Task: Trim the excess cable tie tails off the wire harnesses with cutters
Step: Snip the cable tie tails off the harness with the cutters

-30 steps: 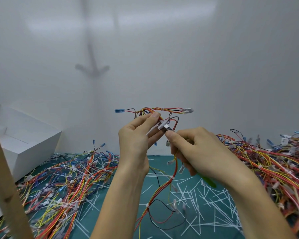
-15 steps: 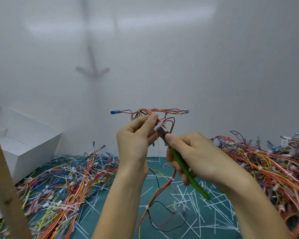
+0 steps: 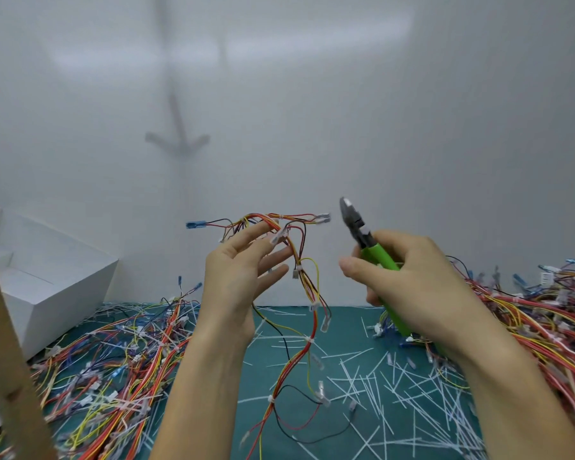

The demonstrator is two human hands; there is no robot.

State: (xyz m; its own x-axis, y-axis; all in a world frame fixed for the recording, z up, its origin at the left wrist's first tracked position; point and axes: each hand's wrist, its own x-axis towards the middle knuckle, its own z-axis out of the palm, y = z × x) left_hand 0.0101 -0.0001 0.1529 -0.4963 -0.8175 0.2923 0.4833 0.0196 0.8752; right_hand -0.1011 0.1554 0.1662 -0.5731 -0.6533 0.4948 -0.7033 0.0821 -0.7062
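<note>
The left hand [image 3: 236, 277], fingers spread nearly straight, carries the harness [image 3: 306, 287] (red, yellow and black wires with white ties), which hangs down to the green mat [image 3: 346, 330]. The right hand [image 3: 419, 287] grips the green-handled cutters [image 3: 375, 252], tip up, just beside the harness's top end.

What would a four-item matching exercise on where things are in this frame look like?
Things:
1 cutters
2 held harness
3 cut tie tails
4 white box

Places:
A scattered on the green mat
B at the far left
C gripped in the right hand
D hanging from the left hand

Pairs: 1-C, 2-D, 3-A, 4-B.
</note>
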